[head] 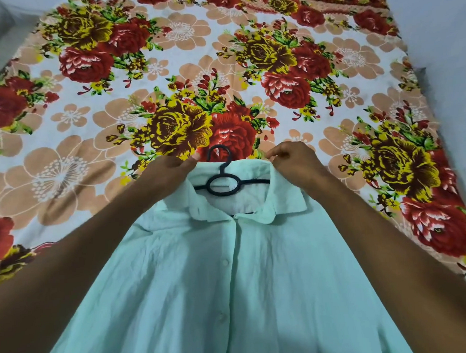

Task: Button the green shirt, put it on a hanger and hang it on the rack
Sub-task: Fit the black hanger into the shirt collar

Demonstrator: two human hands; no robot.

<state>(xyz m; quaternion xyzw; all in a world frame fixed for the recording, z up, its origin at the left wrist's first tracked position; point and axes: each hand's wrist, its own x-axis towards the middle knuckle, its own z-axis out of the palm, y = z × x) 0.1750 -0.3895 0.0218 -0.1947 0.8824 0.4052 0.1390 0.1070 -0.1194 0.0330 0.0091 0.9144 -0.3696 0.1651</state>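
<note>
Green shirt, a pale mint, lightly creased cotton one with a soft collar, lies face up on a bed covered by a floral bedsheet printed with large red, yellow and peach flowers on white. The shirt sits at the near middle of the scene, its collar pointing to the far side and its hem running out of view at the near edge.

Down the front, the placket looks closed, and at least two small pale buttons show along it, so the buttoning step appears finished, though the lowest part is out of sight.

A thin black plastic hanger with an oval ring at its neck is already inside the shirt. Its hook pokes out past the collar on the far side, and its arms disappear under the fabric to the left and right.

The left hand rests at the left side of the collar, fingers curled and pinching the fabric close to the hanger's hook. The right hand pinches the collar's far right edge between thumb and fingers. Both hands seem to be settling the collar over the hanger.

Judging from this, buttoning is done and the hanger is nearly seated. What seems left is lifting the shirt by the hook and hanging it up. No rack is visible in this view.
</note>
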